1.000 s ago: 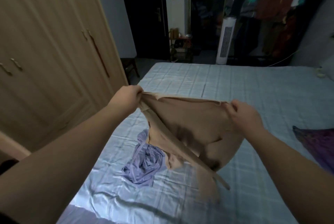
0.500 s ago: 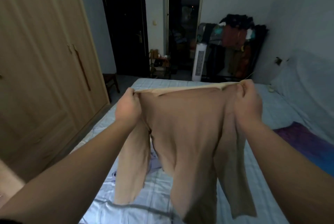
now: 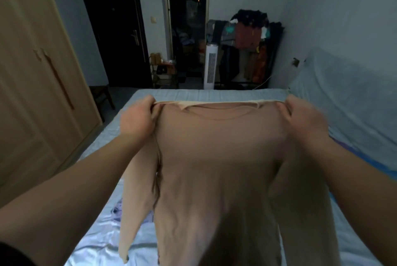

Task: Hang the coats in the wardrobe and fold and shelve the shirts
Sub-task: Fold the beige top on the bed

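Both the left hand (image 3: 137, 118) and right hand (image 3: 305, 121) pinch the shirt (image 3: 217, 158) tight at its shoulders, stretched flat above the bed (image 3: 96, 233), likely so it hangs straight for folding.

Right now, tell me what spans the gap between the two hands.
In the head view, the tan shirt stretches taut between left hand and right hand, over the bed.
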### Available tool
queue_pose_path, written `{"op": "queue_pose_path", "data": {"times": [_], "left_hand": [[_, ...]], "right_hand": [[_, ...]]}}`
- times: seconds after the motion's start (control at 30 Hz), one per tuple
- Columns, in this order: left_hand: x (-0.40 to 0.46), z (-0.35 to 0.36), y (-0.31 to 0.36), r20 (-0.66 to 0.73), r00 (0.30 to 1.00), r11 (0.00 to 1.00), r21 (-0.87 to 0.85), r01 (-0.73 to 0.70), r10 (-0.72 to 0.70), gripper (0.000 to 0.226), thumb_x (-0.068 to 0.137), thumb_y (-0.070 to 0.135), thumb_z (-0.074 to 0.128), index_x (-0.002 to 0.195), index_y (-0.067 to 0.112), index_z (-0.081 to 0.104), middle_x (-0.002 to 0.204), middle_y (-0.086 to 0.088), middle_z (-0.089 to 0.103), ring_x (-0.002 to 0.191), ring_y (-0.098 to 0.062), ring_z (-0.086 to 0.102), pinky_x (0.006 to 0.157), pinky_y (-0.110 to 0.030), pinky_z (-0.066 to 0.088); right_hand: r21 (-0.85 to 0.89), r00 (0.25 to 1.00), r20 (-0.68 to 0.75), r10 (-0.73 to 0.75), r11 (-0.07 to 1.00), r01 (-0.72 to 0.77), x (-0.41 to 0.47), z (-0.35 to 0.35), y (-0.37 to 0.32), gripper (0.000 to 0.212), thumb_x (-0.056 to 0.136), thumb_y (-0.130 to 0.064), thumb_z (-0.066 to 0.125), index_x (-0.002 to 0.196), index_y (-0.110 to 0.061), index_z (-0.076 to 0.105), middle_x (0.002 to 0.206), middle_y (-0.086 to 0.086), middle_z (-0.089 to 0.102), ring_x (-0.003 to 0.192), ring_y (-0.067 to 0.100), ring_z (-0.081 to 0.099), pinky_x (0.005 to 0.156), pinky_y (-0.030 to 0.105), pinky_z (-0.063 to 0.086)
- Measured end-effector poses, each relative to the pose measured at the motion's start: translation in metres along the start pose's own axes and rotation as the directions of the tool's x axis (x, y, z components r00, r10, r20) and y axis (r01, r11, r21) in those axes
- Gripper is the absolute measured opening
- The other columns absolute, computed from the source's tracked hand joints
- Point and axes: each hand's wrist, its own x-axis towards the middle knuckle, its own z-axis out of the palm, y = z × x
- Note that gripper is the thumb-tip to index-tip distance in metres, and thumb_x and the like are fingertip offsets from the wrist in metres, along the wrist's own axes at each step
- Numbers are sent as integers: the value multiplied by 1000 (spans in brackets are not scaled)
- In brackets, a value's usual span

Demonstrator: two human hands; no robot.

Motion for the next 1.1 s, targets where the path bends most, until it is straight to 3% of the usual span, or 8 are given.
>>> {"op": "queue_pose_path", "data": {"times": [0.1,0.2,0.3,0.67,0.77,0.9,0.97,1.1], "left_hand": [[16,43,7,33,999,1000,-22,7,-6,26,97,43,46,82,23,44,72,-3,55,69,-29,54,59,-41,45],[41,113,10,113,993,1000,1,20,-20,26,96,44,46,81,23,45,69,1,51,66,-25,50,55,-36,36],[60,179,7,196,980,999,22,43,-47,26,95,44,48,79,23,43,71,5,47,68,-21,43,57,-34,29],[119,636,-72,518,828,977,122,175,-214,43,92,64,36,77,24,41,72,0,54,72,-25,51,61,-35,36],[118,747,-98,525,834,984,148,104,-167,41,97,56,35,77,20,43,73,-5,54,78,-33,56,64,-38,39],[115,847,-130,532,833,973,227,34,-153,38,97,53,39,89,18,53,91,-13,59,89,-36,56,74,-42,42],[106,872,-142,478,862,973,218,69,-168,35,94,53,46,89,19,53,90,-12,58,89,-36,55,72,-41,41],[99,887,-150,391,903,976,184,114,-179,32,89,52,54,89,20,54,90,-9,59,88,-34,54,72,-40,42]], "right_hand": [[-46,1000,3,13,999,-12,17,29,19,44,95,-59,27,72,-23,38,74,4,50,70,28,48,63,38,39],[-69,992,123,4,998,4,42,83,43,38,99,-51,36,77,-20,43,79,8,50,80,31,54,65,35,29],[-110,985,171,10,994,9,61,146,67,41,97,-55,37,80,-19,44,86,13,61,84,35,61,63,35,33],[-141,889,455,50,990,16,142,596,190,49,95,-63,30,74,-20,38,68,0,50,67,30,57,58,35,40],[-169,866,496,59,985,29,143,705,221,46,95,-61,32,75,-20,38,71,2,51,70,31,59,59,34,38],[-203,837,539,93,979,22,127,801,256,44,95,-61,34,78,-20,40,80,4,52,76,33,59,63,37,42],[-222,843,522,130,975,-13,113,825,268,45,94,-64,34,83,-21,43,89,7,54,80,34,59,68,41,48],[-215,847,499,182,973,-82,111,836,274,44,92,-66,40,87,-23,44,90,5,51,81,33,57,69,40,44]]}}
